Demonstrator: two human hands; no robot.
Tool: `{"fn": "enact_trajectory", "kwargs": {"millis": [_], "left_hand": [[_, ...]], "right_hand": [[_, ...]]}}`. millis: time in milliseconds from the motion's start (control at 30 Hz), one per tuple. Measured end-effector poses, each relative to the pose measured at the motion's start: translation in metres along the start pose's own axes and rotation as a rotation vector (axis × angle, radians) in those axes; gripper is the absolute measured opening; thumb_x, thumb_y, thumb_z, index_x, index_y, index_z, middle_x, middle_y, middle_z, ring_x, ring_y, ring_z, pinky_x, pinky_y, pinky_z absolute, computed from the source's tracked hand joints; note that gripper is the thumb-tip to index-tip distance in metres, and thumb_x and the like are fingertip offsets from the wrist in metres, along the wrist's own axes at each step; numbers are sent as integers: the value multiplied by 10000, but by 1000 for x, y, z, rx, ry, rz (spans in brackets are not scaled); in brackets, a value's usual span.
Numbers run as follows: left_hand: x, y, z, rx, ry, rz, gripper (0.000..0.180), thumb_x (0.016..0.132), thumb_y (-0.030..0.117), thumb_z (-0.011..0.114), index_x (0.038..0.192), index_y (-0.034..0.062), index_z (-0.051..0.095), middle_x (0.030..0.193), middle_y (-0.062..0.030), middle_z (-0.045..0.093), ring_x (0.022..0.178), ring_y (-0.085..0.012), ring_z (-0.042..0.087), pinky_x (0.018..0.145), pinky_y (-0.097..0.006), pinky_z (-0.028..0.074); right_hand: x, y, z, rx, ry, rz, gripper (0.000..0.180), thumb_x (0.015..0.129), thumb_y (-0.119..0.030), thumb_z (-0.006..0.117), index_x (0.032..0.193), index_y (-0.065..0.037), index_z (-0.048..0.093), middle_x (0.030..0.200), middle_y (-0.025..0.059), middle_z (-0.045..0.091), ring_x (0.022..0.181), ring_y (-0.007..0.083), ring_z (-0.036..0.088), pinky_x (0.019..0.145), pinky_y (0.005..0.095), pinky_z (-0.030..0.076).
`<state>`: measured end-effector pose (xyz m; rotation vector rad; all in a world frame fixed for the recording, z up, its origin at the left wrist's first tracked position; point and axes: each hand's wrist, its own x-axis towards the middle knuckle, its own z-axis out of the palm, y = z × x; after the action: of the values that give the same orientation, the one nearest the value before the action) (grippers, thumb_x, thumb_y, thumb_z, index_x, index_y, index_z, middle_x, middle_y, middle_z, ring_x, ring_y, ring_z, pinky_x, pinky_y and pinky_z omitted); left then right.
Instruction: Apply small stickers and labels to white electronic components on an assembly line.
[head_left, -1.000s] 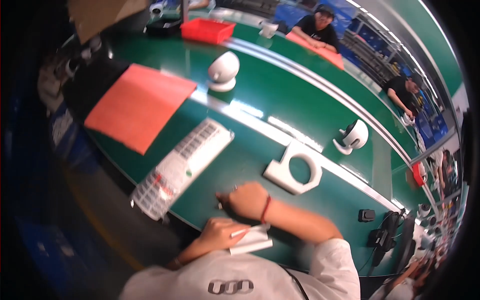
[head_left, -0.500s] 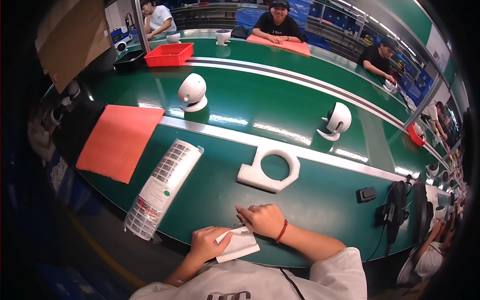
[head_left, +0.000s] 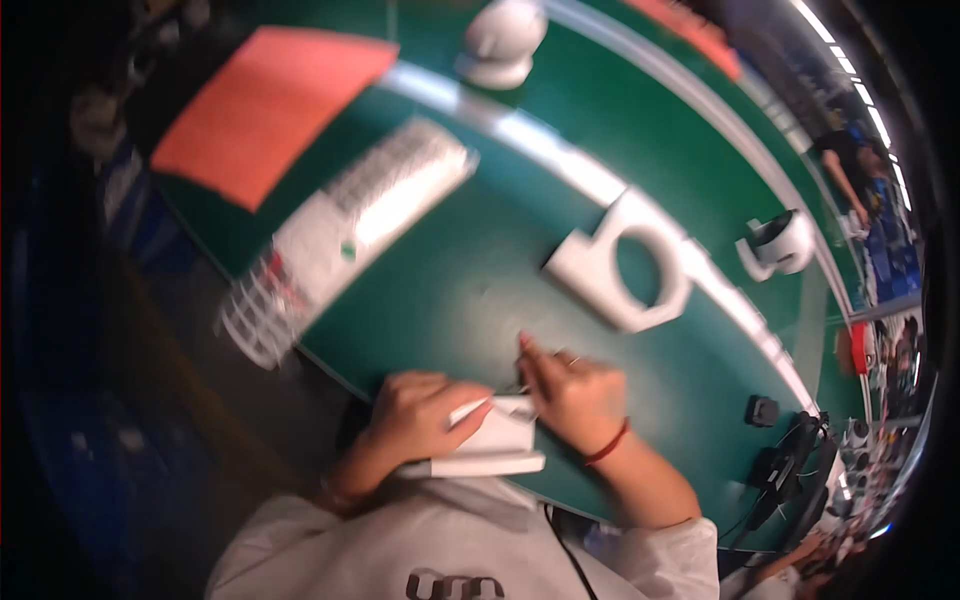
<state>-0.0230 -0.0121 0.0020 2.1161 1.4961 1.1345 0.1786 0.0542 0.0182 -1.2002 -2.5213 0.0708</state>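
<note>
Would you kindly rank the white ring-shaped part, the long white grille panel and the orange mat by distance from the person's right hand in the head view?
From the right hand:
1. White ring-shaped part, just beyond the hand, slightly to its right.
2. Long white grille panel, farther off to the left, overhanging the table edge.
3. Orange mat, farthest, at the far left of the green table.

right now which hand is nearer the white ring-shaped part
Right. The right hand lies just below the white ring-shaped part; the left hand is farther left, on the small white piece.
</note>
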Motion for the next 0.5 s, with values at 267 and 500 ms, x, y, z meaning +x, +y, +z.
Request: {"fn": "enact_trajectory", "kwargs": {"millis": [267, 500], "left_hand": [[9, -16, -6, -92, -64, 8, 179, 696, 149, 777, 852, 121, 693, 572, 38, 539, 491, -111, 518, 488, -241, 413], [12, -16, -10, -159, -139, -73, 194, 669, 123, 799, 844, 108, 716, 598, 23, 611, 468, -120, 538, 474, -238, 417]], "right_hand": [[20, -7, -10, -23, -233, 44, 407, 758, -153, 720, 1163, -157, 680, 542, 40, 465, 398, 211, 441, 412, 340, 372], [20, -4, -9, 46, -245, 50, 387, 749, -140, 734, 1133, -130, 694, 514, 34, 416, 385, 198, 395, 401, 329, 347]]}}
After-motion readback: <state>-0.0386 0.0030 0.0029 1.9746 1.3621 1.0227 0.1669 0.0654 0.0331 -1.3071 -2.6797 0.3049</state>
